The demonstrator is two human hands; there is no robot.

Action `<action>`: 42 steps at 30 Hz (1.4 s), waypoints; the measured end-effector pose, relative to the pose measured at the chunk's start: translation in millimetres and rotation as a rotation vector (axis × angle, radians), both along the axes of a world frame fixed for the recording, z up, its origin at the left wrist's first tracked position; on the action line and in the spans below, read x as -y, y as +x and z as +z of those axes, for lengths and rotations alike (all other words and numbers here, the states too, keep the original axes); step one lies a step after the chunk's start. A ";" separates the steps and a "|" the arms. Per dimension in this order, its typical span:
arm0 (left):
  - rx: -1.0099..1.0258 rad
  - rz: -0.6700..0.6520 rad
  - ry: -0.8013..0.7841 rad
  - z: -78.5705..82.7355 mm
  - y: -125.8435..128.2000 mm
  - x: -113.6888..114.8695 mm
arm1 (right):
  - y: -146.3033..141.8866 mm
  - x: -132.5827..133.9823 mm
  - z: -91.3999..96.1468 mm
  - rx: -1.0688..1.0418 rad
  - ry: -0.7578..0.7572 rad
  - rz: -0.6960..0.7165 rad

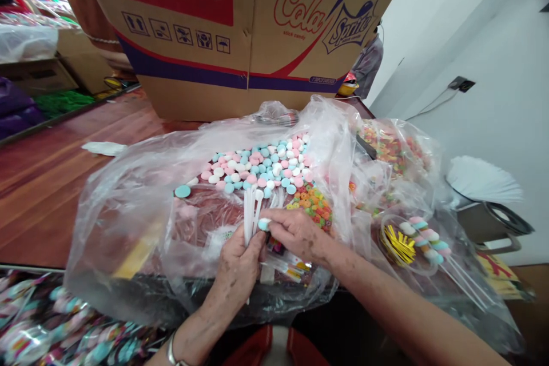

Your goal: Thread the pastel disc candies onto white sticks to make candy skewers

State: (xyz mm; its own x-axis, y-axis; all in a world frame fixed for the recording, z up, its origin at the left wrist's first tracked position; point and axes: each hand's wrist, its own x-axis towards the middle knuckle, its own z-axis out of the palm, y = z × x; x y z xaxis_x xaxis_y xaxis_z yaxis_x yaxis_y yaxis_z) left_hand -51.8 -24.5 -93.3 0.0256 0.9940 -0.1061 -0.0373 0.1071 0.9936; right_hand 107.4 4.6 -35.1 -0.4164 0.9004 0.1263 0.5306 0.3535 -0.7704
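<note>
My left hand (237,267) is closed around several thin white sticks (247,210) that point upward. Between the fingertips of my right hand (300,235) is a small pale blue and white candy (264,223), right beside the sticks; whether it touches one I cannot tell. Just beyond both hands, a heap of pink, white and blue candies (266,167) lies on a clear plastic sheet (128,206). Small orange, yellow and green ring candies (312,205) are gathered near my right hand. More white sticks lie partly hidden behind that hand.
A large cardboard box (193,94) stands at the back. To the right are a tub of yellow ties (400,246), finished-looking candy skewers (428,240), bagged ring candies (392,151) and a grey jug (489,223). Wrapped candies (77,326) fill the lower left. People are partly visible behind the box.
</note>
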 end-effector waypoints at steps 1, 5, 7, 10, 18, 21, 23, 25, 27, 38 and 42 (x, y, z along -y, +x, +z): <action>0.018 -0.009 -0.019 -0.8 -0.2 -0.1 | -1.3 2.3 0.9 0.013 0.011 0.019; 0.060 -0.022 -0.068 -2.1 0.0 0.2 | 13.8 -4.0 11.2 0.120 0.037 -0.089; 0.058 -0.026 -0.063 -0.2 0.6 0.3 | 31.1 -16.3 17.5 0.232 0.044 -0.242; 0.054 -0.017 -0.050 4.4 1.8 0.1 | 52.6 -35.6 22.1 0.505 0.075 -0.264; 0.087 -0.050 -0.071 7.0 1.5 0.6 | 39.1 -43.0 10.3 1.004 0.006 -0.090; 0.070 -0.058 -0.077 5.9 0.6 0.6 | 39.3 -41.5 6.7 1.005 0.040 -0.108; 0.053 -0.061 -0.067 5.7 0.0 0.5 | 44.1 -41.9 6.4 0.965 0.062 -0.110; 0.041 -0.056 -0.049 6.3 -0.3 0.5 | 49.4 -43.7 8.2 0.905 0.077 -0.112; 0.038 -0.052 -0.043 7.6 -0.2 0.7 | 52.1 -46.5 10.7 0.807 0.094 -0.105; 0.053 -0.047 -0.060 6.8 1.2 0.6 | 18.6 -27.4 8.0 0.914 0.020 -0.120; 0.042 -0.061 -0.074 10.4 0.4 1.3 | 23.8 -24.5 2.3 0.763 -0.005 -0.180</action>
State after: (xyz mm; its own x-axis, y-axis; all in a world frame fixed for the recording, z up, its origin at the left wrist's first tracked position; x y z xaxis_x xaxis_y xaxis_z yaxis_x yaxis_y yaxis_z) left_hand -51.4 -25.8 -82.9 0.0919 0.9799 -0.1769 -0.0698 0.1835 0.9805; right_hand 131.1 29.1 -32.8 -0.2343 0.9620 -0.1402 0.9628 0.2097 -0.1707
